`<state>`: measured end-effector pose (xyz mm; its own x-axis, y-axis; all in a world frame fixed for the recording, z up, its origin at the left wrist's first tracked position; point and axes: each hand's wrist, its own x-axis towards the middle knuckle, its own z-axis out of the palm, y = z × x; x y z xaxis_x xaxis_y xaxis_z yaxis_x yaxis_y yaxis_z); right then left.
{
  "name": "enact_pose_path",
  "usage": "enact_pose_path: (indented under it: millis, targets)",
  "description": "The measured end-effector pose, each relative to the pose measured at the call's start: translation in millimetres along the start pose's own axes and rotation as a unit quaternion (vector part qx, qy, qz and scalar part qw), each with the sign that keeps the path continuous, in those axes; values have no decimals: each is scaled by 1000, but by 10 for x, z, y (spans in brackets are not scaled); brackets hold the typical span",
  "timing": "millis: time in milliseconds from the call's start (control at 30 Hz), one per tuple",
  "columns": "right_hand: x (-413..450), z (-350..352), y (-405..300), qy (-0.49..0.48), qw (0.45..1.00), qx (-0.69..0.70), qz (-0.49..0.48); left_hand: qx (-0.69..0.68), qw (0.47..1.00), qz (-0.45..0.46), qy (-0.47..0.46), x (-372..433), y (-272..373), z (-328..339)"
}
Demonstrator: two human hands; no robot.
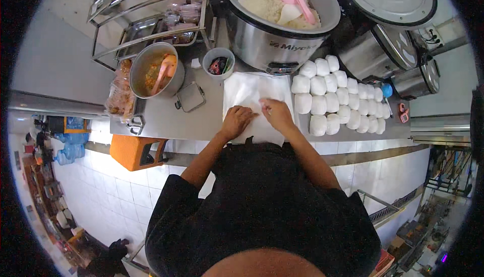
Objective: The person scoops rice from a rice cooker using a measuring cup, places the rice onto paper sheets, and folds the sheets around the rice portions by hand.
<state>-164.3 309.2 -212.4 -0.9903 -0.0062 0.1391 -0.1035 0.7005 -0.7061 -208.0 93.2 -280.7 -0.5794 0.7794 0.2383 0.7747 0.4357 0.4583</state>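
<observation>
White wrapping sheets point(242, 87) lie flat on the steel counter before me. My left hand point(239, 120) rests on their left part, palm down. My right hand point(276, 112) is over the right part, its fingertips bent close together at the sheets; whether they pinch an edge is too small to tell. Beyond the sheets stands a large Miyako rice cooker point(264, 46) full of cooked rice point(261, 2), with a pink rice paddle point(297, 0) and a white scoop point(289, 13) in it. Several white wrapped bundles point(318, 105) sit in rows to the right.
At left are a metal pot point(177, 76) of food with a pink spoon, a small plastic tub point(229, 73), a clear lid point(191, 97) and plastic-bagged food point(120, 95). A steel rack point(151, 35) stands behind. More cookers point(363, 52) stand back right; an orange stool point(126, 152) is below the counter.
</observation>
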Motion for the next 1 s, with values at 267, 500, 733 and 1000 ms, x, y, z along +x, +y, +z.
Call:
enact_pose_path:
  millis: [267, 500, 733, 1000]
  targets:
    - [-584, 133, 19, -35, 999, -30, 7, -146, 981, -73, 103, 489, -61, -650]
    - [-645, 155, 185, -77, 994, -74, 38, -311, 930, -190, 47, -199, -964, -479]
    - [-656, 161, 108, -42, 998, -54, 9, 20, 1000, 20, 11, 292, 238, -920]
    - [-878, 223, 201, -52, 996, -66, 15, 9, 997, 79, -21, -511, -420, -111]
